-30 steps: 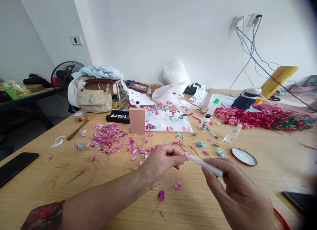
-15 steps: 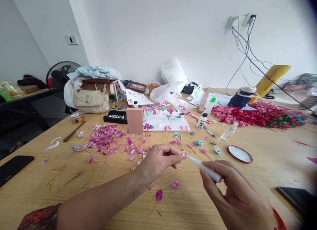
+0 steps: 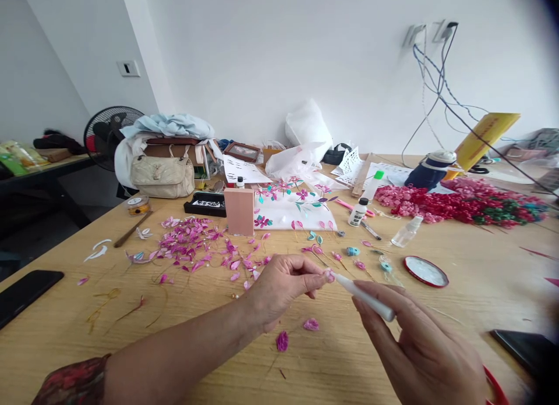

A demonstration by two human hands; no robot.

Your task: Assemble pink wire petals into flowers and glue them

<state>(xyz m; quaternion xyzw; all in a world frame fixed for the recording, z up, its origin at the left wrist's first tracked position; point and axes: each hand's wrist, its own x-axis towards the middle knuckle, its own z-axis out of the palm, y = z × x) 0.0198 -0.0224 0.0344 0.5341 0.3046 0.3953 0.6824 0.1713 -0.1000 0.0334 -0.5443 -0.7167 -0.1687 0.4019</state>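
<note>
My left hand (image 3: 288, 286) pinches a small pale pink flower petal (image 3: 329, 275) between thumb and fingertips, over the middle of the table. My right hand (image 3: 419, 335) is closed around a white tube with a narrow nozzle (image 3: 369, 300). The nozzle's tip points left and meets the petal, or comes very close; the contact is too small to tell. On the wood below lie a dark magenta petal (image 3: 282, 341) and a lighter pink petal (image 3: 311, 324). Part of a red handle (image 3: 495, 387) shows beneath my right hand.
Many loose pink petals (image 3: 187, 242) spread left of centre. A wooden block (image 3: 240, 213) stands behind them beside a white sheet with wire flowers (image 3: 292, 219). A black-capped bottle (image 3: 358, 213), a clear spray bottle (image 3: 406, 233) and a red-rimmed lid (image 3: 425, 271) lie rightward. Phones (image 3: 28, 294) flank both sides.
The view has shifted slightly, so the table things appear a little to the right. Both hands keep their grips, with the nozzle still at the petal.
</note>
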